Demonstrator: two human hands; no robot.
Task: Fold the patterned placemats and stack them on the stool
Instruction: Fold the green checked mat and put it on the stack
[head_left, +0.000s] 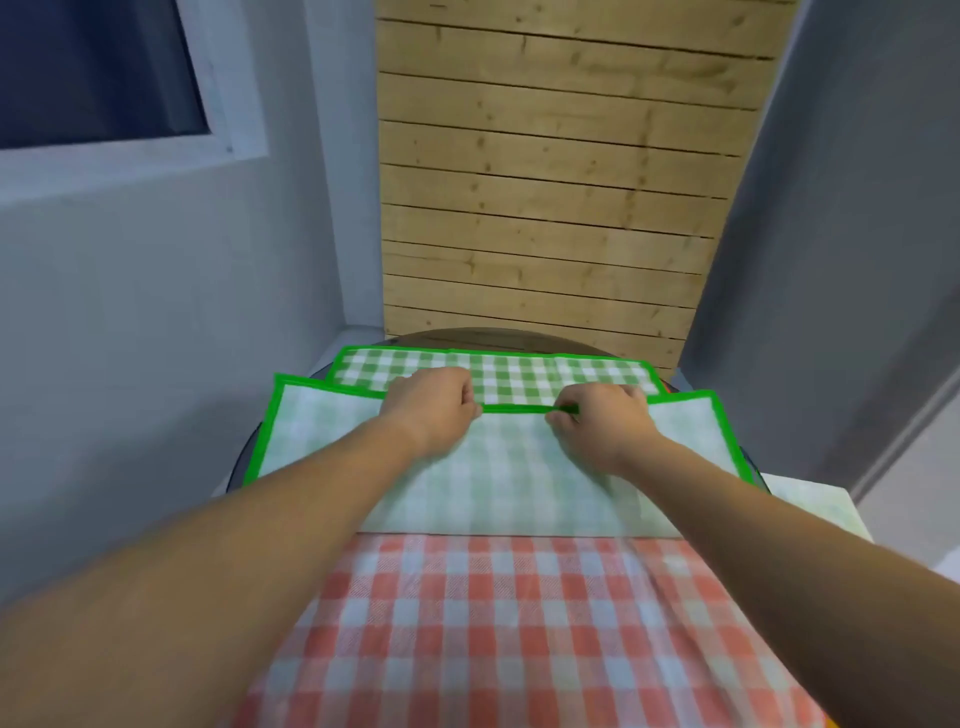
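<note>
The left hand (431, 405) curls its fingers over the green border of the green placemat (498, 483). The right hand (602, 421) pinches the same border just beside it, and a short stretch of the border runs taut between them. This edge is folded over, so the placemat's pale underside faces up under both wrists, while the brighter checks show beyond the knuckles. The placemat lies on a round dark stool (470, 335). A red placemat (519, 623) lies nearer, its far edge tucked under the green one. A wooden slat panel (561, 182) stands behind.
</note>
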